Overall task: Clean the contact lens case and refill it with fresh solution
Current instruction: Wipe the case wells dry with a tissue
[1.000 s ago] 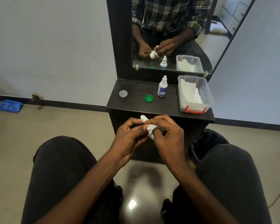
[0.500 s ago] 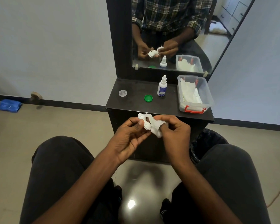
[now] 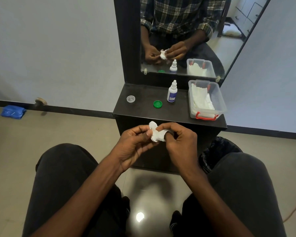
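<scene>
Head view, looking down past two dark-trousered knees. Left hand and right hand, both closed in pinch grips, hold a small white lens case wrapped in a crumpled white tissue, in the air just in front of the desk; only one rounded well of the case shows above the tissue. On the matte black desk stand a clear round cap, a green ribbed cap and an upright white dropper bottle with a blue label. At the right edge sits a translucent rectangular plastic box with a red latch, holding folded white tissues. A dark-framed mirror rises behind the desk. Glossy beige floor tiles, pale walls, a blue cloth by the skirting, and a black-lined bin beside the right knee.
</scene>
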